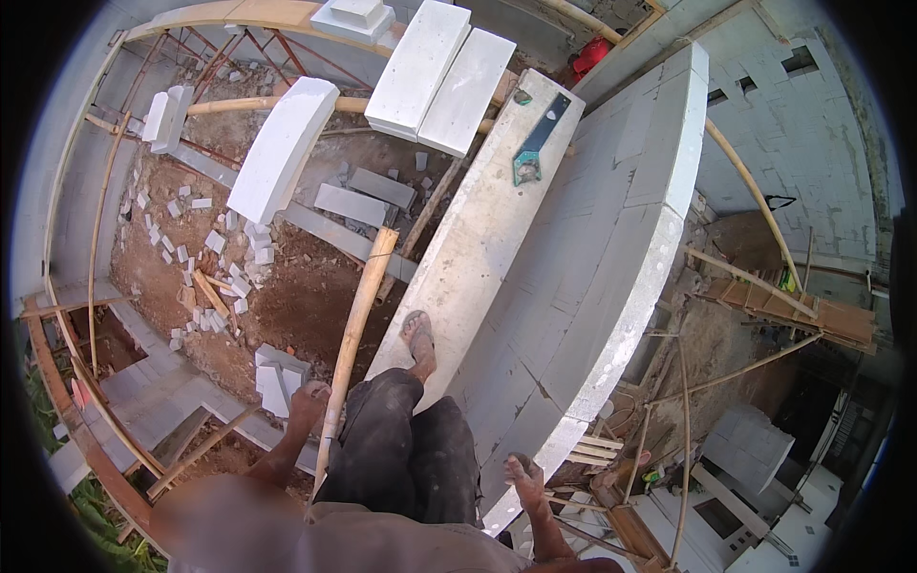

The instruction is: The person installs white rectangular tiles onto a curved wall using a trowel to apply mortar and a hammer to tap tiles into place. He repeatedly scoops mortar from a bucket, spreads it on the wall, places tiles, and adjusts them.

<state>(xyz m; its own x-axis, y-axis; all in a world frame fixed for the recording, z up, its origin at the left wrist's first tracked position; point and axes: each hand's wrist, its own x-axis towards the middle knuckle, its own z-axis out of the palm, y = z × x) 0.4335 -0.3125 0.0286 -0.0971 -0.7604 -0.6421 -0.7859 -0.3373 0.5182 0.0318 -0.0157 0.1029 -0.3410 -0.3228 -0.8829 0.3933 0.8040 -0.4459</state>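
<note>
My left hand [308, 401] is beside an upright bamboo pole [355, 329], its fingers partly seen and bent. Whether it touches the pole cannot be made out. Below it in view lie pale blocks [279, 377]. My right hand [523, 477] hangs by the top edge of a light block wall [611, 353], fingers apart and holding nothing. My bare foot rests on a long pale plank [468, 258] that runs along the wall. Toward the plank's far end lies a tool with a teal handle and a dark flat blade [541, 143], like a handsaw.
White blocks [420, 72] stand on the bamboo scaffold ahead, with another long block [282, 148] to their left. Broken block pieces [215, 244] litter the dirt floor far below. Beyond the wall on the right, bamboo poles [755, 196] lean beside wooden boards [793, 310].
</note>
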